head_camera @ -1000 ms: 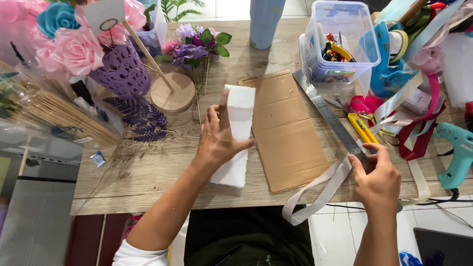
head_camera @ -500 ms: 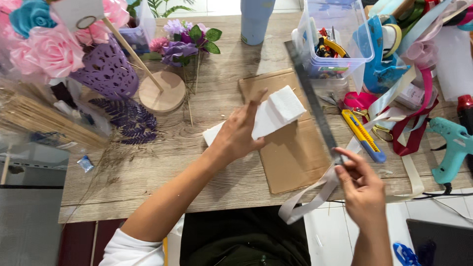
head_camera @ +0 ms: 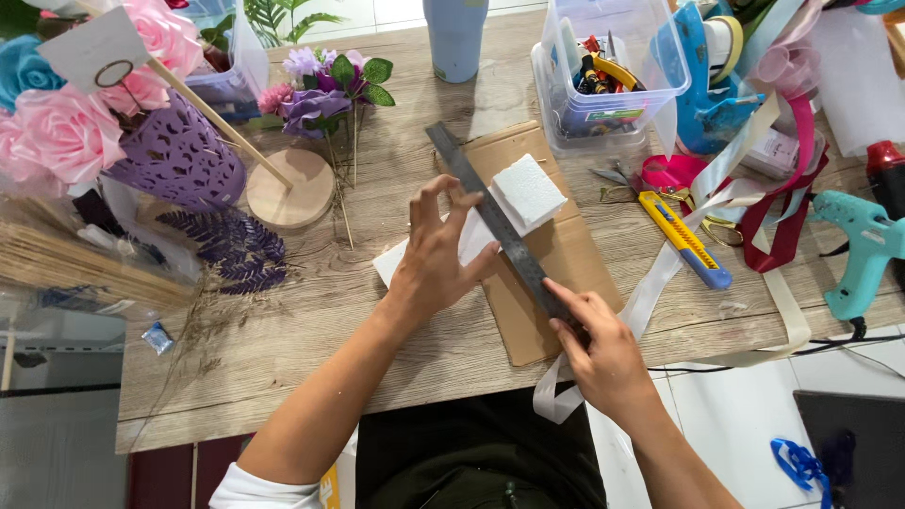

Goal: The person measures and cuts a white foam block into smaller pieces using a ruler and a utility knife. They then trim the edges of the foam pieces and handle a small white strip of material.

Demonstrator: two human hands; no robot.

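- Left hand (head_camera: pixel 436 256): laid flat on white foam block (head_camera: pixel 509 203), fingers spread apart, tips pressed on foam beside the ruler edge.
- Right hand (head_camera: pixel 596 344): near end of dark metal ruler (head_camera: pixel 498 224) is pinned under it, fingers together, pressed down on ruler.
- Ruler: laid diagonally across foam, far end pointed far-left.
- Foam block: centre of wooden table (head_camera: pixel 283 339), partly on brown cardboard sheet (head_camera: pixel 556 273).
- Yellow-blue utility knife (head_camera: pixel 685 239): right of cardboard, untouched.
- Teal glue gun (head_camera: pixel 863 247): far right edge.
- Clear plastic box (head_camera: pixel 613 80) w/ tools: far side, centre-right.
- Ribbons (head_camera: pixel 754 188): right, mixed colours.
- Purple vase (head_camera: pixel 179 160) w/ pink paper roses (head_camera: pixel 66 132): far left.
- Round wooden disc (head_camera: pixel 287 188): left of foam.
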